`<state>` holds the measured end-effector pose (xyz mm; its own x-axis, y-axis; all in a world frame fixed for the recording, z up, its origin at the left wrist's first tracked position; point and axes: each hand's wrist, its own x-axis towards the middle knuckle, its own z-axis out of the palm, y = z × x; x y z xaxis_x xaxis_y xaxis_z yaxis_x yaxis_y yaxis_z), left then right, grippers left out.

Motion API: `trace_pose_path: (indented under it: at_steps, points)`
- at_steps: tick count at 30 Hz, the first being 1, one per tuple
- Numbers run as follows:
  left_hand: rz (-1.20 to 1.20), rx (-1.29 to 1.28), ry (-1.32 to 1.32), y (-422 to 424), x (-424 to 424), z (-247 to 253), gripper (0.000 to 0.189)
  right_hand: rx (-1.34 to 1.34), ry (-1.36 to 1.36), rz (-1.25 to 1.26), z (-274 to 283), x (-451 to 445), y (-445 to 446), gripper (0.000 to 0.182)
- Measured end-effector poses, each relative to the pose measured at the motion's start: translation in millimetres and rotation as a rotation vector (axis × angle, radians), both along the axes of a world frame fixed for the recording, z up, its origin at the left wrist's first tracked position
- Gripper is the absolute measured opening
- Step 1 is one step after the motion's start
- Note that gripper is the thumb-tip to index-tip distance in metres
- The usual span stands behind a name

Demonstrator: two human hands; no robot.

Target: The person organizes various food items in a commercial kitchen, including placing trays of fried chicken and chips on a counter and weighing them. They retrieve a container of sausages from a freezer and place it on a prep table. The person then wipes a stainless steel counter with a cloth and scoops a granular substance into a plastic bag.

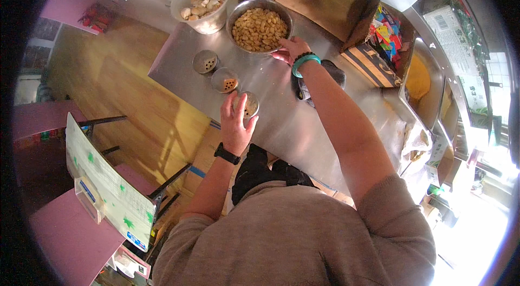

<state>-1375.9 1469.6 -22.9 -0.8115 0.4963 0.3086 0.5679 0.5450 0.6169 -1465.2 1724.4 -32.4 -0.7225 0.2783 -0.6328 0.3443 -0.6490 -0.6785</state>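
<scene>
My left hand point(235, 123) is around the nearest of three shaker jars point(251, 106), its fingers over the perforated lid and its thumb at the near side. Beyond it stand a second shaker jar point(224, 79) with reddish contents and a third, darker shaker jar point(205, 61). At the near right edge of a round steel bowl point(291, 26), my right hand point(293, 48) pinches the rim. Peanuts point(258, 29) fill the bowl. The jars and bowl are upright on a stainless steel worktop point(280, 123).
A translucent plastic tub point(207, 26) of garlic stands left of the bowl. Under my right forearm lies a dark cloth-like item point(334, 72). To the right, a cardboard box point(367, 64) holds colourful packets point(388, 36), beside a steel basin point(418, 70). The worktop's left edge drops to a wooden floor point(134, 83).
</scene>
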Motion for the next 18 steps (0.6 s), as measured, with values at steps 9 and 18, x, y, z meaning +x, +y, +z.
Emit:
trace_pose_path:
  at_steps: [9, 18]
  points:
    - [-0.009, 0.037, -0.077, -7.8, 2.3, 2.5, 0.074, 1.965, -0.293, 0.66, 11.2, 132.1, 16.2, 0.056]
    - [0.014, 0.087, -0.086, -8.3, 6.3, -10.7, 0.075, 1.724, 0.192, 0.612, 8.7, 90.7, -24.3, 0.042]
